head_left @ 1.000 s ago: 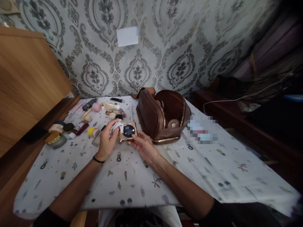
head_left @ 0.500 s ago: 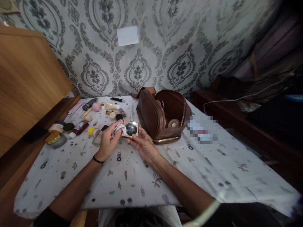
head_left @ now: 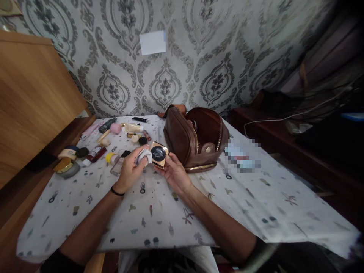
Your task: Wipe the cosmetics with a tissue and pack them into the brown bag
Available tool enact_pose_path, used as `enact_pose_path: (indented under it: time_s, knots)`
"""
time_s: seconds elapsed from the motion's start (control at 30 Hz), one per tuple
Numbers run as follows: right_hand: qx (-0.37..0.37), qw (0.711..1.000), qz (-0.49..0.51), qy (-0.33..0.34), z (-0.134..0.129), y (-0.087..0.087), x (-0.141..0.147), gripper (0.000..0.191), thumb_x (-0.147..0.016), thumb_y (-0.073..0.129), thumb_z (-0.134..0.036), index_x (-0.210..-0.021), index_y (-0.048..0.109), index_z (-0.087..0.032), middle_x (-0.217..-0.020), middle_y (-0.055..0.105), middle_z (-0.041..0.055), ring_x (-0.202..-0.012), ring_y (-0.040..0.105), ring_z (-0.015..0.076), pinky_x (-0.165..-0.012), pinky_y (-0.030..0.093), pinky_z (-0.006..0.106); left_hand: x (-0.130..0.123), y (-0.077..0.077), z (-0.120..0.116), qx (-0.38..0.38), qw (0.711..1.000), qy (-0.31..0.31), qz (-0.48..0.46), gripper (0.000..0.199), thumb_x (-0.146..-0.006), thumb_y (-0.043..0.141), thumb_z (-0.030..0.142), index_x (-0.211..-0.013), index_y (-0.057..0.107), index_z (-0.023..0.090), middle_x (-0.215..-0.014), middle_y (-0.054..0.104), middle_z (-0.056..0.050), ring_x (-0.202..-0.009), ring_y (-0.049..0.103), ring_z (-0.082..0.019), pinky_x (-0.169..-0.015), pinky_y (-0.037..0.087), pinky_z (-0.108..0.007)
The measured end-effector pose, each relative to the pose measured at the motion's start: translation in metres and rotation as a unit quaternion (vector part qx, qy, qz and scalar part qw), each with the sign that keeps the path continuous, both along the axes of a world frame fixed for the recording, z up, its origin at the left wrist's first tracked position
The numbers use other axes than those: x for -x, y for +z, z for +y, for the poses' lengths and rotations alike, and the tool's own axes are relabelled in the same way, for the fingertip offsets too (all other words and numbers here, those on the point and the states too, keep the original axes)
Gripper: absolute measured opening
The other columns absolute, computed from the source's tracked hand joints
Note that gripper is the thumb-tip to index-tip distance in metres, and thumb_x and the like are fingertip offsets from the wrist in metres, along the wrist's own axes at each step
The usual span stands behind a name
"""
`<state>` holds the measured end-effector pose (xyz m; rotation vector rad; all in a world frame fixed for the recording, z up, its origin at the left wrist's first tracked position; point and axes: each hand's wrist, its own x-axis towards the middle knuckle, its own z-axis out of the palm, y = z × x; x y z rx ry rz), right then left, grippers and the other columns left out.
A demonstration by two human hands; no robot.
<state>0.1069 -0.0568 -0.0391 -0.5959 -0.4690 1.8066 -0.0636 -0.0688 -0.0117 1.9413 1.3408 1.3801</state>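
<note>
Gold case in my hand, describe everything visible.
The hard-looking square case has a shiny gold border around a round black panel, its pale lettering blurred. Tilted above the tablecloth, left of the brown zippered bag, it is gripped at its right edge by the right hand. Whether the pale cloth beside it touches is unclear.

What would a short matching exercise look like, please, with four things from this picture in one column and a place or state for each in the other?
Things:
1. Gold case with a black disc
2. Pale cloth
3. Brown bag
4. White sheet

Places and states:
A. Up on the patterned wall
B. Unzipped, its mouth gaping
C. In the right hand
D. In the left hand

Right pairs: 1-C, 2-D, 3-B, 4-A.
</note>
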Motion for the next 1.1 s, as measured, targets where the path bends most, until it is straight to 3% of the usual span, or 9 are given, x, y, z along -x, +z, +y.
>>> enact_pose_path:
  time_s: [0.17,0.3,0.47,0.67,0.93,1.1]
  knots:
    - [-0.012,0.999,-0.036,0.012,-0.0022,0.0021,-0.0003,0.043,-0.064,0.088,-0.035,-0.090,0.056,-0.025,-0.077,0.072,-0.0066,-0.067,0.066,0.0109,-0.063,0.052,0.023,0.0009,-0.0022,0.0025,-0.011,0.999,0.035,0.006,0.032,-0.089,0.053,0.025,-0.119,0.063,0.018,-0.118,0.071,-0.006,-0.107,0.066,-0.020,-0.095,0.050,-0.031]
    - [-0.019,0.999,-0.030,0.012,-0.0041,0.0038,0.0024,0.047,-0.062,0.089,-0.031,-0.092,0.053,-0.026,-0.069,0.066,-0.0105,-0.060,0.061,0.0084,-0.057,0.048,0.020,0.0008,-0.0011,0.0017,-0.020,0.997,0.071,0.010,0.030,-0.090,0.053,0.026,-0.117,0.064,0.018,-0.112,0.073,-0.005,-0.098,0.067,-0.018,-0.089,0.051,-0.029]
    - [-0.036,0.999,-0.021,0.028,-0.0046,0.0052,0.0041,0.046,-0.064,0.088,-0.024,-0.101,0.059,-0.026,-0.080,0.071,-0.0064,-0.063,0.063,0.0087,-0.061,0.052,0.021,-0.0004,0.0006,-0.0002,-0.035,0.997,0.070,0.011,0.030,-0.093,0.052,0.028,-0.118,0.062,0.017,-0.113,0.071,-0.006,-0.102,0.066,-0.019,-0.090,0.051,-0.030]
    - [-0.029,0.999,-0.009,0.022,-0.0032,0.0047,0.0019,0.046,-0.065,0.087,-0.020,-0.102,0.060,-0.027,-0.081,0.071,-0.0066,-0.069,0.066,0.0103,-0.065,0.055,0.023,-0.0056,0.0012,-0.0006,-0.087,0.995,0.047,0.015,0.031,-0.100,0.042,0.028,-0.121,0.061,0.018,-0.126,0.065,-0.010,-0.121,0.058,-0.020,-0.107,0.043,-0.037]
    - [-0.024,1.000,-0.007,0.014,-0.0036,0.0024,0.0033,0.049,-0.062,0.088,-0.018,-0.102,0.062,-0.026,-0.082,0.071,-0.0063,-0.070,0.067,0.0100,-0.067,0.057,0.023,-0.0044,-0.0031,0.0002,-0.127,0.986,0.075,0.077,0.027,-0.096,0.049,0.023,-0.119,0.063,0.022,-0.121,0.062,-0.010,-0.122,0.056,-0.023,-0.104,0.045,-0.042]
    - [-0.030,0.999,0.002,0.019,-0.0045,0.0043,0.0034,0.052,-0.065,0.087,-0.015,-0.108,0.061,-0.028,-0.084,0.073,-0.0057,-0.073,0.068,0.0106,-0.070,0.057,0.023,-0.0052,-0.0036,0.0003,-0.122,0.987,0.057,0.086,0.031,-0.094,0.054,0.024,-0.125,0.059,0.023,-0.128,0.058,-0.010,-0.124,0.055,-0.024,-0.106,0.044,-0.041]
